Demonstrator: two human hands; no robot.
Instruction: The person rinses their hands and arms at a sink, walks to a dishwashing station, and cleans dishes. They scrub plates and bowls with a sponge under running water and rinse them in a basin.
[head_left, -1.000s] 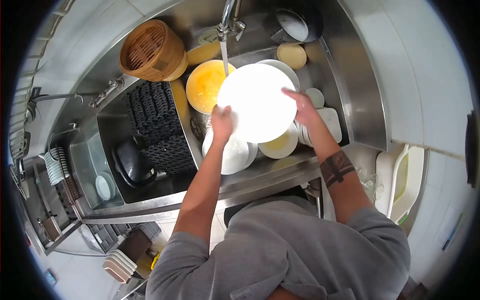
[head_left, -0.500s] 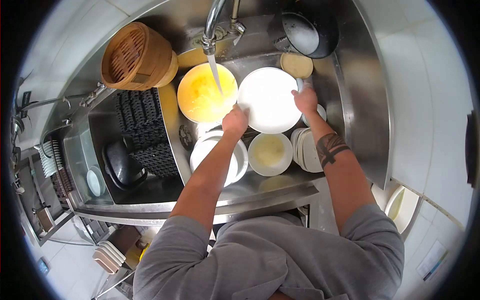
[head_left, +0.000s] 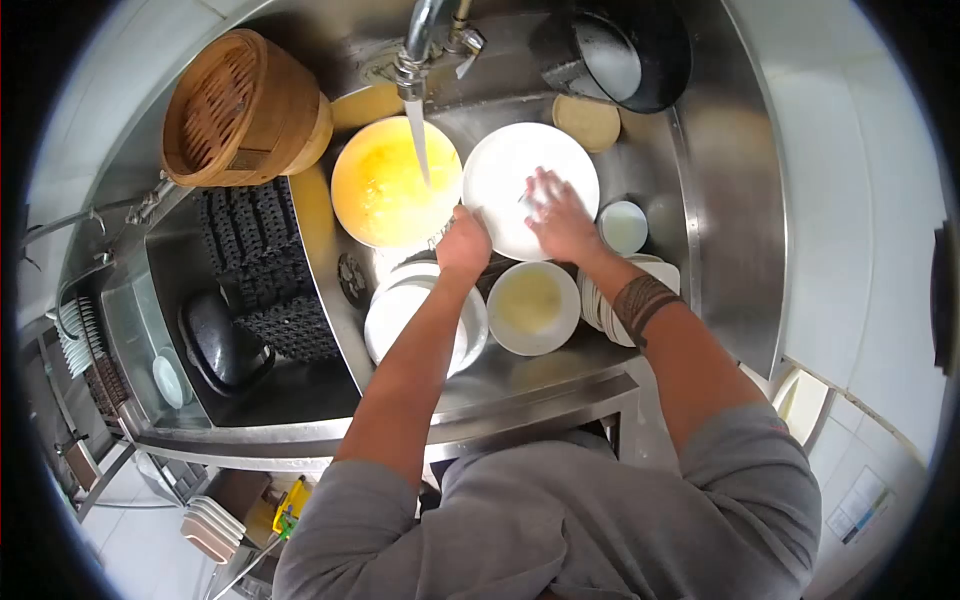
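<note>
A white plate lies face up in the metal sink. My right hand is on its surface with the fingers spread; whether a small cloth or sponge is under them I cannot make out. My left hand is closed on the plate's lower left rim. Left of it, water from the tap runs into a yellow-orange bowl. Below my hands are stacked white plates, a bowl of cloudy yellowish liquid and more stacked dishes.
A bamboo steamer stands at the upper left, a black pan at the upper right beside a round tan piece. A small bowl sits at the right. Black mats lie in the left basin.
My right hand has moved from the plate's right rim onto its surface and its fingers have spread. My left hand stays at the rim. The small bowl at the right is now uncovered.
</note>
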